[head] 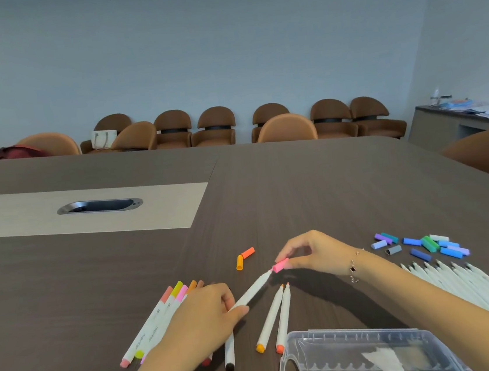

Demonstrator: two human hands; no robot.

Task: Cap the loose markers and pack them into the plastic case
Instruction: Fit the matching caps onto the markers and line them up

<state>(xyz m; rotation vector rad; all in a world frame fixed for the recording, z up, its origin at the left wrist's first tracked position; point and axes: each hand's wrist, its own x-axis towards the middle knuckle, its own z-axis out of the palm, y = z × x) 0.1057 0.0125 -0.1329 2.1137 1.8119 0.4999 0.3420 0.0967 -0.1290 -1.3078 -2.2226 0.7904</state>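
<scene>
Pink marker (251, 293), pinched low by left hand (205, 319), points up-right; right hand (312, 254) pinches pink cap (280, 265) at its tip.

We face a plain pale blue-grey wall (220, 35) that meets a second wall at a corner on the right. Along its foot stands a row of dark brown upholstered chairs with rounded backs (215, 126), and lighter tan chairs (287, 127) are drawn up to the far edge of the broad dark brown wood-grain tabletop (328, 182). A pale beige inlaid panel (27, 214) is set in the tabletop, holding an oval metal cable port (100, 206). A white tote bag (104, 139) sits on one chair, a dark red bag (18, 151) by another. On the right we see a low grey sideboard (443, 126) strewn with papers (too blurred to read). The light is soft and even.
</scene>
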